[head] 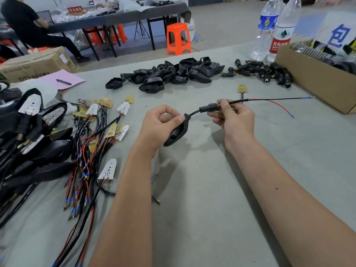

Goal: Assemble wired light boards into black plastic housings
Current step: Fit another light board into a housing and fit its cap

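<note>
On the table, a housing is held in the left hand at the centre, with a cable led from it through the right hand toward a box at the right edge. Behind the hands, empty housings are heaped, with stems to their right. Bottles are set behind the box. Wired boards are spread to the left, and finished units are piled at the far left.

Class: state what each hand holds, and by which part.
Left hand: black housing, gripped near its neck. Right hand: the cable, pinched just behind the black connector.
</note>
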`<state>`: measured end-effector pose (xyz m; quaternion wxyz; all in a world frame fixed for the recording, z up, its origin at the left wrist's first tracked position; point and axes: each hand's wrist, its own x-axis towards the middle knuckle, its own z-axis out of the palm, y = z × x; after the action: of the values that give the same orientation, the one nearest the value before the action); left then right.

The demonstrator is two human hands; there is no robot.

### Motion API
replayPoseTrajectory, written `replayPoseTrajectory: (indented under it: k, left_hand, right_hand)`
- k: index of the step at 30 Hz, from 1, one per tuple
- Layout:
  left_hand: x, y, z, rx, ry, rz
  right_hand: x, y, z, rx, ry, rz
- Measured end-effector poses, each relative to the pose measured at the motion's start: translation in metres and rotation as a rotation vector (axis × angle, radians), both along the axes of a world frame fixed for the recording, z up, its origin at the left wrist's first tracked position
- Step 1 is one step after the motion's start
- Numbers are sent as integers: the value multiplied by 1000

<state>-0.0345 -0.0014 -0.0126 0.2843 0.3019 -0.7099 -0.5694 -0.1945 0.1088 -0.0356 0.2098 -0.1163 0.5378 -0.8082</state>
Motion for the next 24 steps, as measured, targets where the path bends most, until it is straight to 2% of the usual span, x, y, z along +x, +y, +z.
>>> replayPoseTrajectory:
  k: [10, 21, 24]
  left_hand:
    - [-5, 1, -5, -36, 102, 0]
    - [-5, 0, -7, -49, 48, 35]
    - [-7, 0, -8, -116, 13, 53]
  right_hand:
    - [2, 4, 3, -122, -92, 147]
    - [0, 9, 7, -182, -138, 270]
    - [5, 8, 5, -128, -67, 240]
